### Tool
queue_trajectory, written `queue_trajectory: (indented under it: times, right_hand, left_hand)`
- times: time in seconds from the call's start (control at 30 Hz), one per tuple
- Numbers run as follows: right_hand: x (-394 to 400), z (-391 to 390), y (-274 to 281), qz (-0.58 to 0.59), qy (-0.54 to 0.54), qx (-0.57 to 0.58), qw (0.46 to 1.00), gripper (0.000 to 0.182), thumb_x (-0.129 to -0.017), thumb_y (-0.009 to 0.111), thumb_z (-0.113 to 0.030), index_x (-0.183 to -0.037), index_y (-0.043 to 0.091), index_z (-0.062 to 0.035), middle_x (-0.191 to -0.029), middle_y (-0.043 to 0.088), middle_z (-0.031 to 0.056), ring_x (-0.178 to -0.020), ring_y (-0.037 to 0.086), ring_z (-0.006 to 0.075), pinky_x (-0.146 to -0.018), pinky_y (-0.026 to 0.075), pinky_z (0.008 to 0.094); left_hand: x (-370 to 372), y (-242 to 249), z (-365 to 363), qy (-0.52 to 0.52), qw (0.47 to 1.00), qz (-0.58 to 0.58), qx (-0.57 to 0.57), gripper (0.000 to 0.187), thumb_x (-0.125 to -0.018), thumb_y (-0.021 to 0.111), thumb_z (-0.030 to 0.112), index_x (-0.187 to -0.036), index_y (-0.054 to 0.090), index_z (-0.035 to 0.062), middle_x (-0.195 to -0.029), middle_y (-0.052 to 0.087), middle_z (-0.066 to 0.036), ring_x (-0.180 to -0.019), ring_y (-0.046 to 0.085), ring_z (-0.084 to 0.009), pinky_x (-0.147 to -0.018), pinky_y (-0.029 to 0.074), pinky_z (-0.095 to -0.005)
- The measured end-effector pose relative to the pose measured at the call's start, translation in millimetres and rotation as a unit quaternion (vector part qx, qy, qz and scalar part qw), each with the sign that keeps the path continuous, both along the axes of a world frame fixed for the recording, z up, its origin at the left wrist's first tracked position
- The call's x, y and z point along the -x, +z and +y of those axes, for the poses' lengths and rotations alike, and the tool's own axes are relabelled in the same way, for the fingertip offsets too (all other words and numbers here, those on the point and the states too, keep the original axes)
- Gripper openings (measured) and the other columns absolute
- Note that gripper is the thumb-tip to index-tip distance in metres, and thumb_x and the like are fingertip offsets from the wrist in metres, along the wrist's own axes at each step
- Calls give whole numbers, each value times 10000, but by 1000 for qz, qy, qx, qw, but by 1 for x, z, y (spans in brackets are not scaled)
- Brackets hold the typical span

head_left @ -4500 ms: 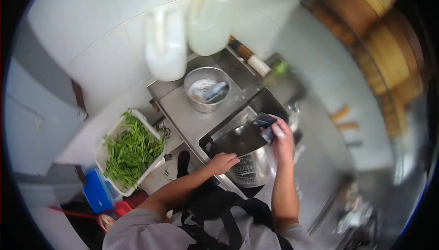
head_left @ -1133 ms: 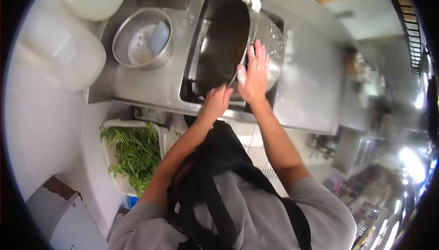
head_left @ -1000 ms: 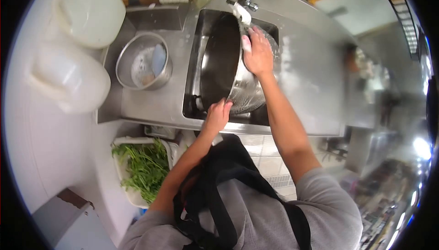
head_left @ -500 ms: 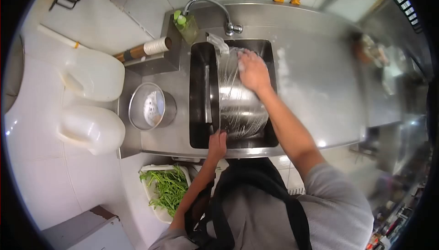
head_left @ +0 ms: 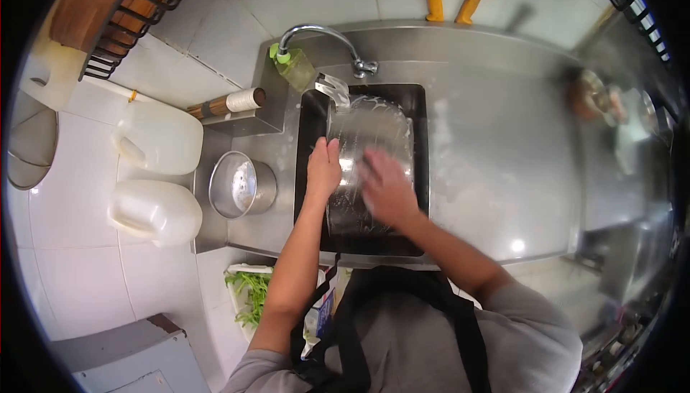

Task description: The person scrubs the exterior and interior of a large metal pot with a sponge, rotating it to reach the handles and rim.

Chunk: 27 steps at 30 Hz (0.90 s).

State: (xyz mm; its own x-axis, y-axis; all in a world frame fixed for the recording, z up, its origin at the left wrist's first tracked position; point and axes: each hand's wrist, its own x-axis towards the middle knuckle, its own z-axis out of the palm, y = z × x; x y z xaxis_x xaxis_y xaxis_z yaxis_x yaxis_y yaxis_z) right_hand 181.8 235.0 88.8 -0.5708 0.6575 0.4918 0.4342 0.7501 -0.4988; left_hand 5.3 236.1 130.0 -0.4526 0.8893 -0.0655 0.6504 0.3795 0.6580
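A large stainless-steel pot (head_left: 370, 127), streaked with suds, lies on its side in the sink (head_left: 421, 170). My left hand (head_left: 323, 169) is closed over the pot's rim on the left, thumb towards the metal wall. Against the pot's curved side is my right hand (head_left: 388, 188), its fingers smeared by motion; whether anything is under the palm is hidden. At the top left corner of the sink, a crumpled silvery wrapper or pouch (head_left: 333, 91) sits beside the pot.
A curved tap (head_left: 316, 28) and a green-topped soap bottle (head_left: 296, 70) stand behind the sink. To its left are a steel bowl (head_left: 223, 186) holding suds and two white jugs (head_left: 169, 138). Below is a tray of greens (head_left: 251, 296). A black rack (head_left: 126, 23) juts in at upper left.
My left hand has moved from the near end of the pot's rim up to its middle. My right hand has slid from the pot's far end towards me. The view has shifted slightly.
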Motion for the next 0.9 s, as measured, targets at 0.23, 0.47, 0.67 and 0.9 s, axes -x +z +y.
queue_trajectory:
  times: [0.23, 0.47, 0.67, 0.9]
  right_hand:
    - [18, 113, -11, -58, -67, 153, 984, 410, -935, 497, -207, -1310, 508, -42, -1336, 513, 216, -1231, 475, 412, -1052, 378, 477]
    - [-64, -39, -14, -18, -63, 101, 993, 619, -787, 666, -138, -1372, 474, -77, -1502, 339, 187, -1372, 336, 419, -1095, 305, 539]
    - [-28, 151, -33, -18, -51, 251, 966, 412, -960, 446, -247, -1304, 547, -43, -1370, 506, 215, -1280, 468, 357, -1086, 352, 440]
    - [-67, 6, -1, 22, -93, 73, 993, 441, -894, 559, -138, -1319, 493, -39, -1428, 426, 191, -1287, 440, 405, -1080, 346, 488]
  left_hand:
    - [-37, -7, -48, -8, 999, -13, -45, 277, -1007, 449, 254, -1026, 523, -12, -882, 619, -246, -825, 589, -436, -725, 459, -447]
    - [-81, -22, -85, -71, 990, -72, -96, 210, -983, 496, 193, -937, 457, -8, -740, 580, -275, -724, 567, -502, -599, 421, -521]
    - [-86, -30, -105, -77, 993, -54, -66, 231, -979, 514, 235, -936, 462, 13, -748, 576, -272, -738, 539, -506, -639, 404, -560]
    - [-89, -32, -103, -72, 991, -58, -100, 243, -974, 514, 239, -930, 464, 6, -757, 582, -275, -742, 533, -512, -646, 389, -577]
